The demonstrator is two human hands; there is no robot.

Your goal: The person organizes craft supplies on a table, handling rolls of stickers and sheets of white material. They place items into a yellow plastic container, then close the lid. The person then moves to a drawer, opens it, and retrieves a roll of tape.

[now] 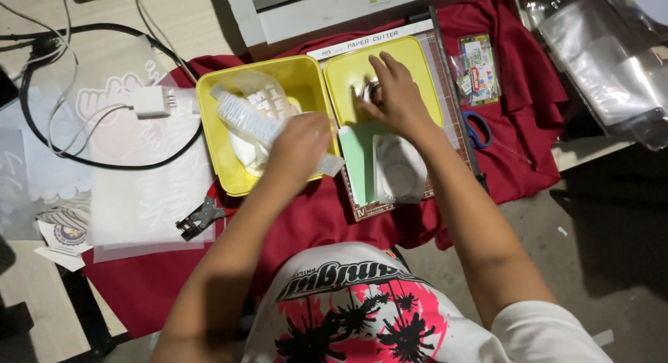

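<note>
Clear packet: we see a clear plastic packet with white print [245,116] lying across the open yellow box [217,91], one end in our left hand.
Left hand: our left hand [298,148] is closed around the near end of the packet, at the box's near right corner.
Yellow box: it sits on the red cloth [313,217], with more pale, clear-wrapped pieces inside it under the packet.
Yellow lid: the lid [417,70] lies open just beside the box, on top of the paper cutter [445,112].
Right hand: our right hand [395,93] rests on the lid, fingers bent over a small shiny round thing [372,91]; we cannot tell whether it is gripped or only touched.
Green sheet: a pale green sheet [358,161] lies on the cutter just below the lid, with a clear sleeve [398,169] beside it.
Further out: blue-handled scissors [479,130] and a small printed packet [477,69] lie to the right; a hole punch [200,217], white sheets [139,203], a white charger [149,100] and a black cable [104,161] lie to the left.
</note>
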